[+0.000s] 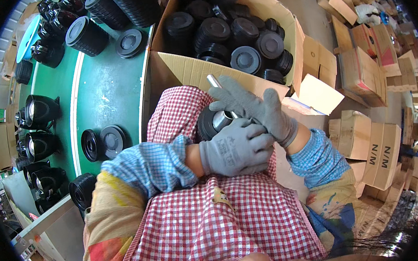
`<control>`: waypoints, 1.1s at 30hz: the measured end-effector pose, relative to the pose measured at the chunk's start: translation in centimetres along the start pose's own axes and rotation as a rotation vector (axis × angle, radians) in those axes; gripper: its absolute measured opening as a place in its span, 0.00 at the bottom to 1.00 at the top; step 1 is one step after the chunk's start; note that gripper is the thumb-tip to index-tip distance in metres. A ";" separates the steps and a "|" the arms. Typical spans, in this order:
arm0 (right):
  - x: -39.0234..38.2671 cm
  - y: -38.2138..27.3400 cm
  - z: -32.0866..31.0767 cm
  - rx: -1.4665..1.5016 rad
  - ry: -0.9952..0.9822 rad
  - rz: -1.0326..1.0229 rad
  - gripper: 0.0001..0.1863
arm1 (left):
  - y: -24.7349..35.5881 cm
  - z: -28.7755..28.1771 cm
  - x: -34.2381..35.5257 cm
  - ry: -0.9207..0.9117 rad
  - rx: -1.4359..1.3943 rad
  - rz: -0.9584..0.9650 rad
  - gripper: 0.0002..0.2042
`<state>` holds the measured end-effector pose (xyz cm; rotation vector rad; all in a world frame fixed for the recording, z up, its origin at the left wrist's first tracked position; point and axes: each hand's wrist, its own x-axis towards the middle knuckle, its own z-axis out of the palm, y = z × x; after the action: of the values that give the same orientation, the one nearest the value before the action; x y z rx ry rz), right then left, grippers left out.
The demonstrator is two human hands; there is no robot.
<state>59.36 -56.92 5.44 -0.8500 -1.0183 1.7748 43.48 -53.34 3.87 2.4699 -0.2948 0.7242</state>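
My left hand [237, 148], in a grey glove, is closed low over my lap, fingers curled against the side of a black round ribbed part [207, 124]. A shiny metal piece [223, 119] shows at that part's middle. Just above, my gloved right hand [256, 108] crosses over with its fingers bent leftward. A slim silver metal rod [213, 81] runs beneath those fingers, its upper end sticking out past them. The palm sides of both hands are hidden. Red-and-white checked cloth [178, 111] lies under the black part.
Ahead stands an open carton [179, 66] full of black round lids. On the left, a green-topped table [102, 90] carries stacked black lids [86, 37], loose lids [113, 140] and several black housings [38, 110]. Cardboard boxes [380, 154] crowd the right side.
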 end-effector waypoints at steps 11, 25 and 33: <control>7.9 4.7 -8.4 -0.840 -0.132 -0.505 0.27 | -1.4 0.7 0.9 0.013 -0.105 -0.126 0.13; 0.5 2.1 -7.4 -1.251 0.144 -0.392 0.34 | -3.8 -4.4 -2.3 0.109 -0.970 -0.060 0.11; 1.3 2.5 -7.0 -1.438 0.160 -0.175 0.30 | 1.5 -8.5 -0.7 -0.289 -0.487 -0.992 0.29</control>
<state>64.04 -54.40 0.08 -1.5943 -2.1648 0.5710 38.67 -49.82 10.16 1.8861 0.5658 -0.1234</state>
